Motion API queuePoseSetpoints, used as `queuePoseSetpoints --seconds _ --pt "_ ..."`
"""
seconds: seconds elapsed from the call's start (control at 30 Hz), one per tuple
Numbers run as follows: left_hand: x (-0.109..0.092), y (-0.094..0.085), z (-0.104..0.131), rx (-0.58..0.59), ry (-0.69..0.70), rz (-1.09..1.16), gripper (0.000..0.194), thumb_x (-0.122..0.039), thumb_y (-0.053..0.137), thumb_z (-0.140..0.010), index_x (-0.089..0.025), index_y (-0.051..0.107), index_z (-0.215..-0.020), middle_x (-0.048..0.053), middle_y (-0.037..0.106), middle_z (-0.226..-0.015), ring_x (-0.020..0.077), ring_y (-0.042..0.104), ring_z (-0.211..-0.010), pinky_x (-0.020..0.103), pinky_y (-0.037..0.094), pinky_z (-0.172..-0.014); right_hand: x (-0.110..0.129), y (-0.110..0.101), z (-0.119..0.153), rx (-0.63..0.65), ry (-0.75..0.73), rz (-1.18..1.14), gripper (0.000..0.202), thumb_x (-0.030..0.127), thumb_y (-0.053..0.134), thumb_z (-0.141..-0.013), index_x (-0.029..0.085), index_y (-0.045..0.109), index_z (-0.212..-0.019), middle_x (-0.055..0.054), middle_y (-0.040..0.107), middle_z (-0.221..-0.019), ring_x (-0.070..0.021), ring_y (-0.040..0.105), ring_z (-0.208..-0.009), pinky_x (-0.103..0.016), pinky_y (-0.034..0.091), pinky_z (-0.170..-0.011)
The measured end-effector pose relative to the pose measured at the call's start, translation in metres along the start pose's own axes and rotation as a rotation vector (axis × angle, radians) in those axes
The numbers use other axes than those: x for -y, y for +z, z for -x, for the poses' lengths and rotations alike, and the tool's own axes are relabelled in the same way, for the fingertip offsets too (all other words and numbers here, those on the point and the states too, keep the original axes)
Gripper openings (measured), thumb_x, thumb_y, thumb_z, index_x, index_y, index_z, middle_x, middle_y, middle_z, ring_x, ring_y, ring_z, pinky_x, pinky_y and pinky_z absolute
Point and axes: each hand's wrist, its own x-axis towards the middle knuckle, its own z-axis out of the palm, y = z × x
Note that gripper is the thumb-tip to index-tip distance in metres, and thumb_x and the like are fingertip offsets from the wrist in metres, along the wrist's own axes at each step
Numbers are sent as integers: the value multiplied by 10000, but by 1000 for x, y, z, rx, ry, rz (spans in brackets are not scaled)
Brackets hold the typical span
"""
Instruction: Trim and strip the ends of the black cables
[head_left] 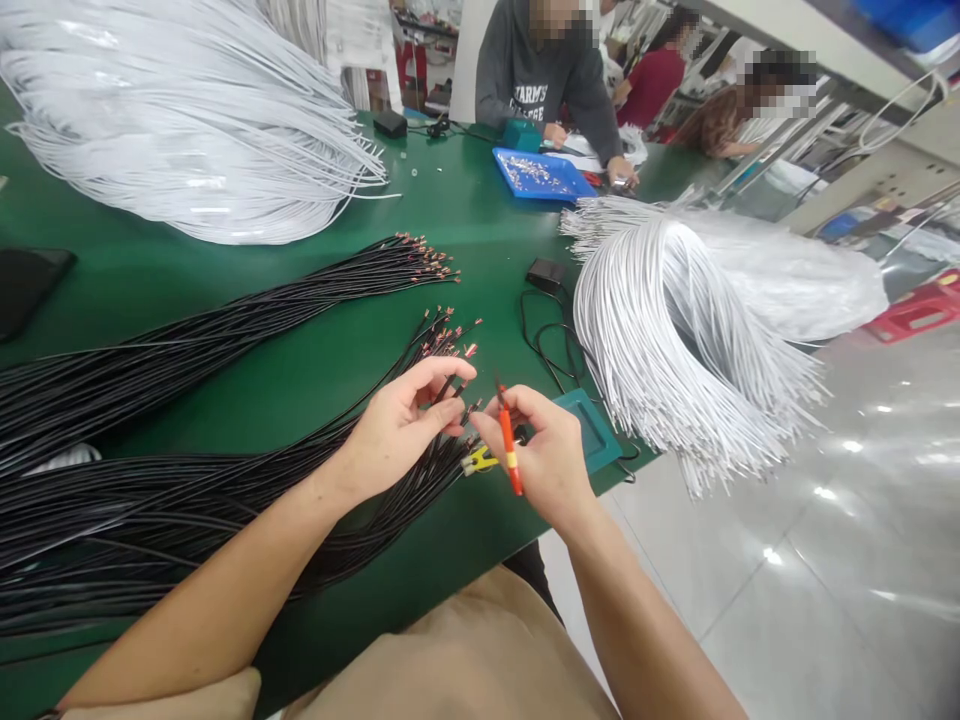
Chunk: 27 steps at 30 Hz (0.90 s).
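Observation:
My left hand [401,425] is closed, thumb and fingers pinching a black cable [444,388] near its end. Reddish inner wires show at the cable ends [442,335] just beyond the fingers. To its right, my right hand [544,455] is wrapped round an orange-handled tool [510,450] with a yellow band and a thin dark tip. Its exact kind cannot be told, as the fingers cover part of it. Between and below the hands lies a yellow clip-like piece [480,460], partly hidden. Under my left forearm runs a bundle of black cables [247,480] with their ends toward me.
Another black cable bundle [285,300] lies farther back on the green table [465,240]. White cable bundles [187,120] [637,320] stand left and right. A teal tray [592,430] sits by the edge, a blue tray [540,172] behind. A person in grey [525,75] works opposite.

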Motion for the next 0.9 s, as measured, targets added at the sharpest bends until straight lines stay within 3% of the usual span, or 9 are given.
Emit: queuePoseSetpoints --seconds 0.2,0.37,0.6,0.9 --pt "-8 -2 0 11 -39 -87 325 -238 556 -868 -253 641 -1181 -7 473 -859 99 562 -746 290 598 -760 -15 3 0 -15 -275 405 158 180 562 -802 201 460 -682 13 479 -661 -116 405 -602 -252 302 -551" --pt "-15 -1 -1 -5 -75 -98 335 -213 593 -828 -195 647 -1158 -14 502 -801 107 600 -713 286 575 -766 -17 0 -3 -45 -318 544 55 174 550 -799 200 530 -754 -7 530 -706 -132 467 -643 -249 314 -554" --pt "-6 -6 -1 -4 -90 -67 349 -227 657 -768 -212 671 -1117 -3 561 -812 124 584 -749 291 547 -777 -13 -5 -5 -26 -353 638 39 199 563 -813 196 568 -774 -17 547 -709 -137 465 -635 -260 309 -547" --pt "-13 -8 -3 -1 -147 -133 347 -213 700 -711 -213 700 -1058 -9 551 -768 108 518 -699 243 489 -682 -11 -17 -10 82 -405 723 102 238 581 -836 183 567 -751 -8 512 -694 -127 447 -630 -259 302 -546"
